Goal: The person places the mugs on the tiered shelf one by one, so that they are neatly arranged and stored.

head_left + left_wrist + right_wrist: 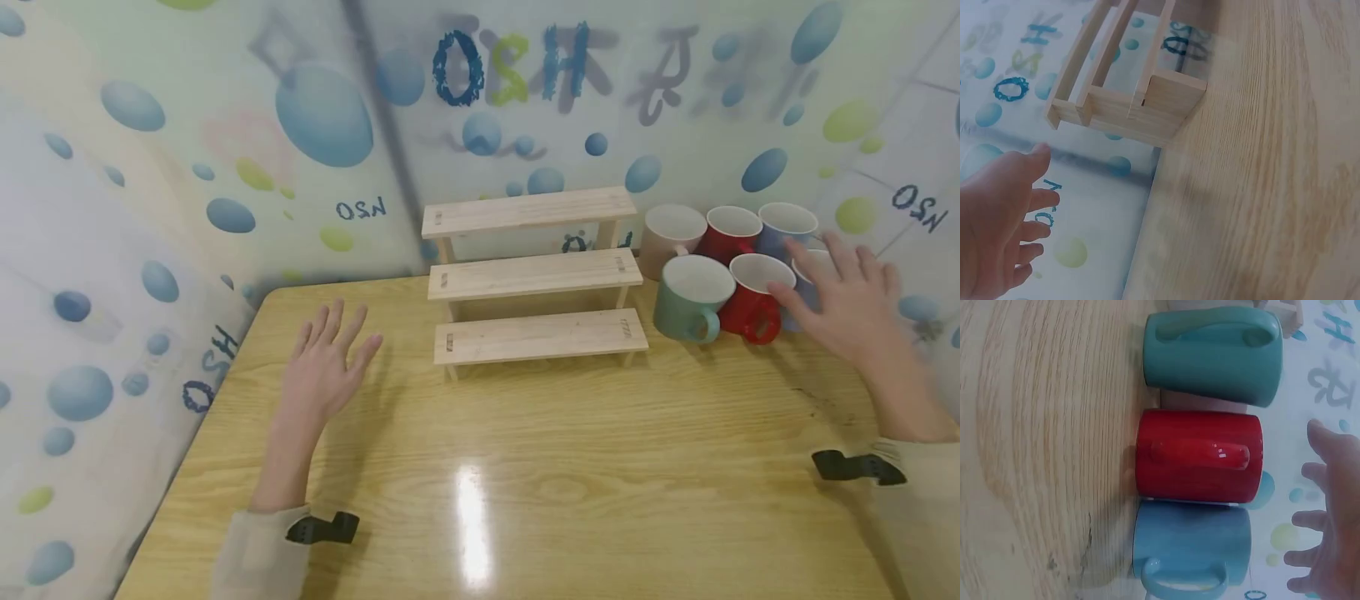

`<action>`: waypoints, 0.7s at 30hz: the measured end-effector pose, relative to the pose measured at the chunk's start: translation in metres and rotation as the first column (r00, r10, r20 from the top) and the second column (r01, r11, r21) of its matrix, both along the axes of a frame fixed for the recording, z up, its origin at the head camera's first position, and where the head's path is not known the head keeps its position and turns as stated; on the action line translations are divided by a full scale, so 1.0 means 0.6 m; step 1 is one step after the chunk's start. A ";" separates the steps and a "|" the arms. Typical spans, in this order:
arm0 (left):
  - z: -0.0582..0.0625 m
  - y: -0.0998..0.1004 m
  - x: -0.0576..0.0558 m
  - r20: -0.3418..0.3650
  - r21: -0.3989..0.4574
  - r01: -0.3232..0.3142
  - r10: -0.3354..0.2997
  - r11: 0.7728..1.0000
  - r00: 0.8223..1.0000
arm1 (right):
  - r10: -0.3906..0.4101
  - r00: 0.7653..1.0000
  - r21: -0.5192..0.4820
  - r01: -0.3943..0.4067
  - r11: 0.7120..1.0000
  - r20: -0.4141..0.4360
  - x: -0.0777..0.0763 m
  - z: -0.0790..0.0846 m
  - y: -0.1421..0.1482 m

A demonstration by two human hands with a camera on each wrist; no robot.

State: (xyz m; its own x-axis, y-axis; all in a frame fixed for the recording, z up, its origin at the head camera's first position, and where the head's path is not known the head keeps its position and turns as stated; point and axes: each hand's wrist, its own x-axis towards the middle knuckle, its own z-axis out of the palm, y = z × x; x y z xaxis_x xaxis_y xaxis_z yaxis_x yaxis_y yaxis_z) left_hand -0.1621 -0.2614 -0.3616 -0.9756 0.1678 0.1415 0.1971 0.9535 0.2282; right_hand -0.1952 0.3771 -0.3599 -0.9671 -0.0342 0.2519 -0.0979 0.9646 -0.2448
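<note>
My right hand [855, 308] is held over the right end of a group of mugs, fingers spread and holding nothing. Below it in the front row stand a blue mug [1192, 537], partly hidden by the hand in the head view, a red mug [1200, 456] and a teal mug [686, 300]. Behind them are a pale pinkish mug [658, 246], a second red mug [731, 223] and a second blue mug [780, 221]. All are upright. On the other side, my left hand [322, 379] hovers with straight fingers, left of a three-step wooden rack [536, 337].
The wood-grain table [570, 467] carries the rack at its back middle, with the mugs right beside it. A patterned backdrop [480, 167] with blue and green dots rises close behind and along the left side. Dark bands [322, 527] sit at both wrists.
</note>
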 end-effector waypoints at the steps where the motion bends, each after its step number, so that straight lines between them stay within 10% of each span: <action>1: -0.001 0.001 -0.001 0.004 0.005 0.000 0.000 1.000 1.000 | -0.008 1.000 -0.001 0.008 1.000 0.004 0.002 0.001 0.002; 21: -0.030 0.024 -0.011 0.090 0.231 -0.024 0.003 0.973 0.996 | -0.117 0.988 -0.050 0.113 0.992 -0.104 0.033 -0.015 0.057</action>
State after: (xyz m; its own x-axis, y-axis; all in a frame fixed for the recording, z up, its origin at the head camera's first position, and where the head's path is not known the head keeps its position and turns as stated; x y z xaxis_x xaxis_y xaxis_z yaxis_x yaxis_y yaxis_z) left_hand -0.1690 -0.2468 -0.3797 -0.9879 0.1275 0.0880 0.1539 0.8748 0.4595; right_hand -0.1752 0.4116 -0.3688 -0.9314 0.0891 0.3528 -0.0147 0.9595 -0.2812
